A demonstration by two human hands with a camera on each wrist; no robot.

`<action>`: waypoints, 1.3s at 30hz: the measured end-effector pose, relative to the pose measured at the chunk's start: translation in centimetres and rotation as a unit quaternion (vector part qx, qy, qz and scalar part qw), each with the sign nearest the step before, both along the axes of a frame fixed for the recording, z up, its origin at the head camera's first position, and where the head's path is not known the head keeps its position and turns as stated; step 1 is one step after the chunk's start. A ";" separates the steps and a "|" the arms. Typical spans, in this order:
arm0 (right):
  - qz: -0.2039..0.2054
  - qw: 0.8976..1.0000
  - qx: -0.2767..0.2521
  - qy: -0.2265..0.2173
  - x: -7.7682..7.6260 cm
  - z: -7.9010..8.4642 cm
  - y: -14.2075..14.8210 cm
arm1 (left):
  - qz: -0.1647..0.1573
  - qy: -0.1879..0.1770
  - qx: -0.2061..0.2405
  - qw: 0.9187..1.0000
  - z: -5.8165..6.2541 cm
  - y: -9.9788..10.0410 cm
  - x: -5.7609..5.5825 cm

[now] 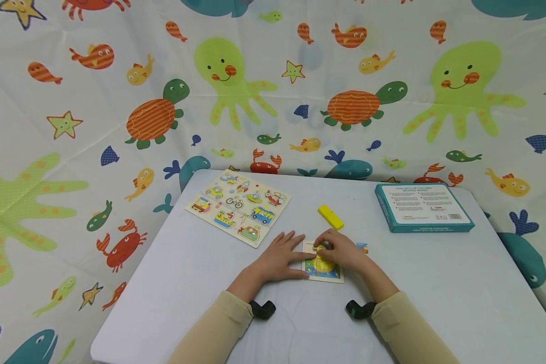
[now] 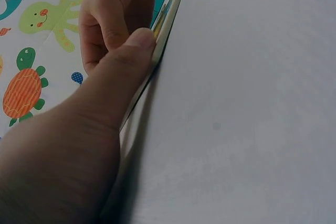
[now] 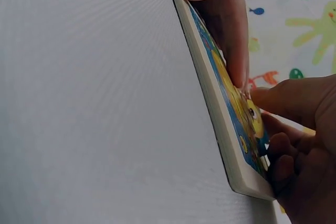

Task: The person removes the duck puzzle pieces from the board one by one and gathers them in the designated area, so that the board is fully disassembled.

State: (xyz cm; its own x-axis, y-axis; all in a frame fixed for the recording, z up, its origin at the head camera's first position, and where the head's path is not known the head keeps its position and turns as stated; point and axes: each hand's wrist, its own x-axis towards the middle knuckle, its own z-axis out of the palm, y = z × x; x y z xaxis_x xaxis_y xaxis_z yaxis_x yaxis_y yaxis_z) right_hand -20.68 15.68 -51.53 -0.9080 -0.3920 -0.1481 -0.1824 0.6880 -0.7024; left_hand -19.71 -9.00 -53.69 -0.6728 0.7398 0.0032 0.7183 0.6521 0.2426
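A small wooden jigsaw puzzle board (image 1: 329,278) with a yellow and blue picture lies flat on the table. My left hand (image 1: 278,259) steadies its left side, thumb at the near edge and a straight finger reaching across the picture. From the right, my right hand (image 1: 343,250) pinches a yellow puzzle piece (image 3: 256,118) with an eye printed on it. In the right wrist view this piece is tilted, slightly raised over the board. A blue and orange puzzle piece (image 1: 363,247) lies just beyond the right hand, partly hidden by it.
A yellow block (image 1: 330,217) lies behind the right hand. Toward the back left is a larger board with vehicle pictures (image 1: 236,212). A teal box (image 1: 425,208) stands at the back right, on the white table (image 1: 437,303), before a sea-animal cloth (image 1: 264,45).
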 end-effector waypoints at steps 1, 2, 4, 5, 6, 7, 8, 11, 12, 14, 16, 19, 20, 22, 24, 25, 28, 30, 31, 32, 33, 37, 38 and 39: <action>0.001 1.000 -0.001 0.001 0.0 0.0 0.0 | 0.000 -0.001 0.000 1.000 0.0 0.0 0.0; 0.002 1.000 -0.001 0.005 0.0 -0.1 0.1 | -0.001 -0.002 0.001 1.000 0.0 0.0 0.0; 0.001 1.000 0.001 0.012 0.0 -0.1 0.1 | -0.004 0.000 0.004 1.000 0.1 -0.1 0.1; -0.002 1.000 0.000 0.014 0.0 -0.2 0.1 | -0.007 0.001 0.006 1.000 0.1 -0.1 0.1; -0.005 1.000 -0.001 0.018 0.0 -0.2 0.2 | -0.010 0.004 0.005 1.000 0.1 -0.1 0.1; -0.006 1.000 -0.005 0.021 -0.1 -0.3 0.2 | -0.013 0.006 0.004 1.000 0.1 0.0 0.1; -0.011 1.000 -0.009 0.019 -0.1 -0.3 0.2 | -0.017 0.009 0.002 1.000 0.1 0.0 0.1; -0.022 0.999 -0.018 0.013 -0.1 -0.5 0.3 | -0.025 0.014 -0.011 1.000 0.2 0.0 0.1; -0.025 0.999 -0.019 0.012 -0.1 -0.5 0.3 | -0.026 0.014 -0.014 0.999 0.3 0.0 0.1; -0.030 0.999 -0.016 0.008 -0.2 -0.5 0.3 | -0.028 0.011 -0.019 0.999 0.4 0.0 0.2; -0.027 1.000 -0.011 0.010 -0.2 -0.5 0.4 | -0.029 0.006 -0.020 0.999 0.4 0.1 0.2; -0.021 1.000 -0.012 0.010 -0.2 -0.4 0.5 | -0.029 0.002 -0.026 0.999 0.4 0.2 0.3; -0.019 1.000 -0.012 0.011 -0.2 -0.3 0.5 | -0.029 0.000 -0.028 0.999 0.4 0.2 0.4; -0.013 1.000 -0.010 0.011 -0.2 -0.2 0.6 | -0.027 -0.001 -0.030 0.999 0.4 0.3 0.4; -0.010 1.000 -0.004 0.014 -0.1 0.0 0.7 | -0.024 -0.001 -0.032 0.999 0.5 0.4 0.5; -0.009 1.000 -0.001 0.015 -0.1 0.0 0.7 | -0.023 0.000 -0.031 0.999 0.5 0.4 0.6; -0.008 1.000 0.001 0.017 -0.1 0.2 0.8 | -0.021 0.001 -0.029 0.999 0.6 0.5 0.6; -0.007 1.000 -0.001 0.017 -0.2 0.3 0.8 | -0.020 0.001 -0.030 0.999 0.5 0.5 0.6; -0.007 1.000 -0.002 0.017 -0.2 0.3 0.9 | -0.020 0.001 -0.030 0.999 0.5 0.5 0.6; -0.004 1.000 -0.003 0.019 -0.2 0.3 0.9 | -0.020 0.000 -0.030 0.999 0.5 0.5 0.6; -0.005 1.000 -0.003 0.020 -0.2 0.2 0.9 | -0.020 -0.001 -0.030 0.999 0.5 0.4 0.5; -0.009 1.000 -0.006 0.024 -0.4 0.1 1.0 | -0.020 -0.002 -0.028 0.999 0.4 0.4 0.4; -0.010 1.000 -0.006 0.025 -0.4 0.0 1.0 | -0.020 -0.003 -0.028 0.999 0.5 0.4 0.4; -0.012 1.000 -0.008 0.023 -0.4 0.0 0.9 | -0.019 -0.003 -0.029 0.999 0.5 0.4 0.4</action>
